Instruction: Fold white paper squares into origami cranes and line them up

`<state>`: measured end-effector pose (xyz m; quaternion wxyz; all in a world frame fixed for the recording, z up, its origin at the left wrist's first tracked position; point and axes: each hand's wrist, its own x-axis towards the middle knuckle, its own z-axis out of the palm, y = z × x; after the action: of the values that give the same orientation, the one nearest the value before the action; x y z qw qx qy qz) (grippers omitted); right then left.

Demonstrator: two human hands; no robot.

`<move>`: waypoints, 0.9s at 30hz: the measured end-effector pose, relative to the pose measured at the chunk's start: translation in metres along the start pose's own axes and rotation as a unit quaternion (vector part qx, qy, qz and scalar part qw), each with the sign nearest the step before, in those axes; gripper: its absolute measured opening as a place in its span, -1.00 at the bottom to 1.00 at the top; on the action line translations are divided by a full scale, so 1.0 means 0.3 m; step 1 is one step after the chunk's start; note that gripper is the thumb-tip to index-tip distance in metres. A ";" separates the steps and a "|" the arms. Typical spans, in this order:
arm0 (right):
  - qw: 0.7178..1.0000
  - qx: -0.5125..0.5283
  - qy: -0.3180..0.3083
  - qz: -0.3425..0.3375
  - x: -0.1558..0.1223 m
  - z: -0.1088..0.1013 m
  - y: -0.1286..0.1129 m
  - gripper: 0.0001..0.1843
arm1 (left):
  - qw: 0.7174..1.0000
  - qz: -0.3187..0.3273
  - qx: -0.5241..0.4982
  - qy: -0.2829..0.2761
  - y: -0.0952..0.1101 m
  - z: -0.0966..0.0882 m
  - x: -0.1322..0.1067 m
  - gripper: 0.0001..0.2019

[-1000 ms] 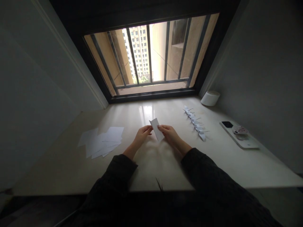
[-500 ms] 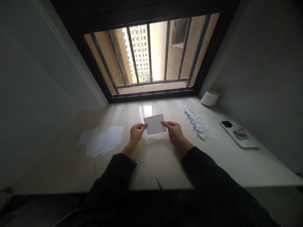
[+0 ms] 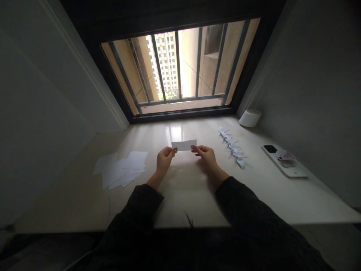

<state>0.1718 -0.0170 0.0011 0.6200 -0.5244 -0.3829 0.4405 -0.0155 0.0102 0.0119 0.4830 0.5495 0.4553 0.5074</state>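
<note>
A small white sheet of paper (image 3: 184, 145) is held above the pale sill-like table (image 3: 183, 195), showing as a narrow horizontal strip. My left hand (image 3: 164, 159) pinches its left end between thumb and fingers. My right hand (image 3: 205, 155) pinches its right end the same way. Both hands are raised slightly off the surface, just in front of the barred window (image 3: 180, 64). Dark sleeves cover both forearms.
Loose white paper sheets (image 3: 121, 169) lie spread at the left. A row of several small folded paper figures (image 3: 232, 147) runs at the right. Beyond them lie a white phone (image 3: 283, 160) and a white round container (image 3: 250, 117). Walls close both sides.
The paper went from a tilted narrow piece to an opened square, and now appears folded or tipped into a thin horizontal strip. Both hands stayed on its ends.
</note>
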 end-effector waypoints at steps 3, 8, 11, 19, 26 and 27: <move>0.999 0.034 0.019 -0.018 -0.006 0.016 0.005 -0.63 | 0.998 -0.010 -0.064 0.027 -0.001 0.013 -0.006 -0.66; 0.993 0.112 0.039 -0.020 -0.014 0.038 0.003 -0.59 | 0.991 -0.020 -0.117 0.063 0.012 0.026 -0.019 -0.45; 0.990 0.138 0.036 -0.012 -0.016 0.042 0.000 -0.57 | 0.990 -0.029 -0.124 0.067 0.013 0.028 -0.019 -0.44; 0.990 0.123 0.061 -0.012 -0.012 0.041 0.007 -0.53 | 0.987 -0.046 -0.138 0.069 -0.014 0.031 -0.006 -0.54; 0.988 0.133 0.071 -0.013 -0.016 0.042 0.005 -0.56 | 0.985 -0.053 -0.149 0.063 -0.021 0.030 -0.007 -0.60; 0.988 0.135 0.073 -0.012 -0.016 0.043 0.004 -0.56 | 0.985 -0.054 -0.149 0.063 -0.021 0.031 -0.007 -0.60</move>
<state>0.1581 -0.0175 0.0017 0.7169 -0.4620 -0.2798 0.4409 -0.0065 0.0083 0.0053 0.5563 0.4134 0.4332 0.5762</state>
